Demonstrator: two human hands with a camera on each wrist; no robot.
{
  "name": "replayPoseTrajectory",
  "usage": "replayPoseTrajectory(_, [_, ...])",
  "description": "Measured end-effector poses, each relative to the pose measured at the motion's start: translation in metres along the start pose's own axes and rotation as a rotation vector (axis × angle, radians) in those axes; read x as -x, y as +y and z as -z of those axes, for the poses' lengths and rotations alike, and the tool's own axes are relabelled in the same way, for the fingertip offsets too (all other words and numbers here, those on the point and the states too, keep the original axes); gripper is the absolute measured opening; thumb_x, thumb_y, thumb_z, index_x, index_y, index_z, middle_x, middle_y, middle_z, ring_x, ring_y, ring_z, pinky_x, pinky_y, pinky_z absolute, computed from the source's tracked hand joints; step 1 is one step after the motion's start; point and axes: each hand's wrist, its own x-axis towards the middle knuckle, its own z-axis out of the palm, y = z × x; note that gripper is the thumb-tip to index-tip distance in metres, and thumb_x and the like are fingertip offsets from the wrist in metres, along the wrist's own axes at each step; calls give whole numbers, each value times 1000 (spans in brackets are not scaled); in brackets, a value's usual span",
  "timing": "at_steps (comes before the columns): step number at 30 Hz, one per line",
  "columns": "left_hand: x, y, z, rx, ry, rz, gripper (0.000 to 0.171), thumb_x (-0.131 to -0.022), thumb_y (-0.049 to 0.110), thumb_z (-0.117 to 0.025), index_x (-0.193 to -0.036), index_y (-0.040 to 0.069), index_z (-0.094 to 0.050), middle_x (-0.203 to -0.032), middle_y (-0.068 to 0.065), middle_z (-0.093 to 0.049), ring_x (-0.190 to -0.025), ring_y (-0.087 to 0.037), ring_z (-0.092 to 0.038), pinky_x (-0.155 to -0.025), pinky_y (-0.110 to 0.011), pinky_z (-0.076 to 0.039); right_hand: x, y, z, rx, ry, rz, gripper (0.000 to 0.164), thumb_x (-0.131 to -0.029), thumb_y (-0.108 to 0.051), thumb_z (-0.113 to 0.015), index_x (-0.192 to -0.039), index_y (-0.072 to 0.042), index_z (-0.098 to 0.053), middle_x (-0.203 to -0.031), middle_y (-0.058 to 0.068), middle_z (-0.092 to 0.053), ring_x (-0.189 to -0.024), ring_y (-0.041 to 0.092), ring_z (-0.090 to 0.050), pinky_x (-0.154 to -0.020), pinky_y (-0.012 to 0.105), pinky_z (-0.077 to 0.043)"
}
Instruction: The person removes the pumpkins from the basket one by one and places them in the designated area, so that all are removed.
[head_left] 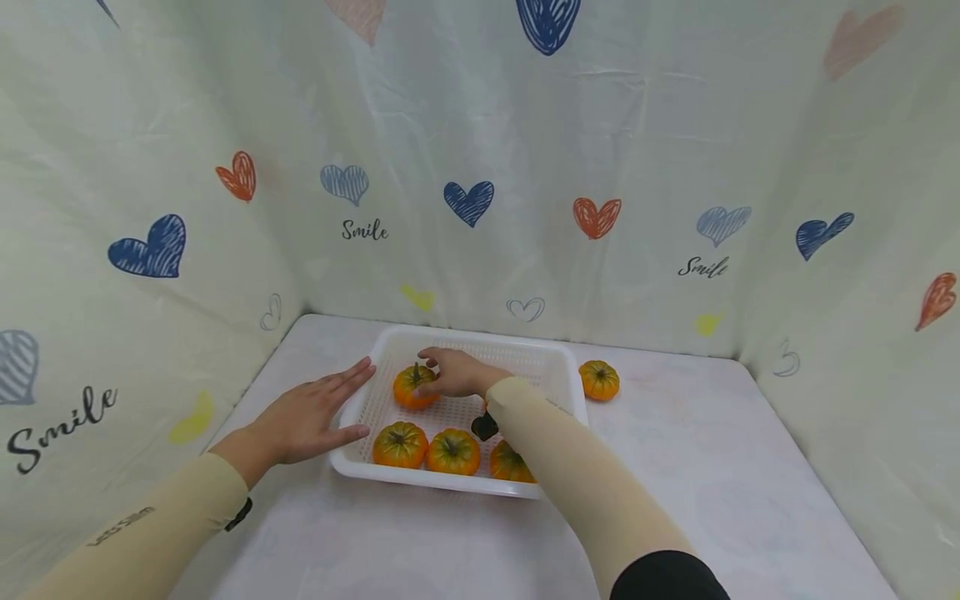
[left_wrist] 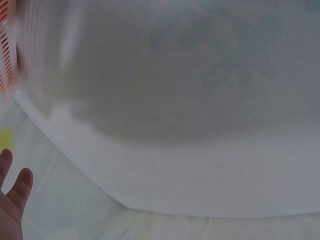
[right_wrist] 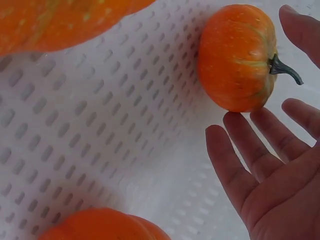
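A white perforated plastic basket (head_left: pixel 450 481) holds several small orange pumpkins. My right hand (head_left: pixel 459 372) reaches in over its far left part, fingers spread around a pumpkin (head_left: pixel 409 388) with a green stem. The right wrist view shows this pumpkin (right_wrist: pixel 235 60) between the thumb and the loosely extended fingers, fingertips right at its side. Along the basket's front wall sit a left pumpkin (head_left: pixel 400 445), a middle one (head_left: pixel 453 452) and a right one (head_left: pixel 511 463), partly hidden by my right forearm. My left hand (head_left: pixel 318 410), fingers straight, lies at the basket's left rim.
Outside the basket, to its right, another pumpkin (head_left: pixel 599 381) rests on the white table (head_left: pixel 720 467). A curtain (head_left: pixel 525 267) printed with hearts encloses the table at the back and sides. My right sleeve crosses over the basket's right front.
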Motion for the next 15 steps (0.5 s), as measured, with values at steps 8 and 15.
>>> replayPoseTrajectory(8, [0, 0, 1, 0, 10, -17, 87, -94, 64, -50, -160, 13, -23, -166, -5, -17, -140, -34, -38, -109, -56, -36, -6, 3, -9, -21, -25, -6, 76, -89, -40, -75, -153, -17, -40, -146, 10, -50, -131, 21, -49, -109, 34, -39])
replayPoseTrajectory(15, [1, -1, 0, 5, 12, -13, 86, -94, 61, -53, -160, 14, -23, -166, -5, -17, -140, -35, -39, -108, -57, -36, -7, 2, -12, -40, -74, -17, 77, -88, -40, -77, -153, -20, -41, -147, 8, -49, -130, 21, -49, -110, 38, -38])
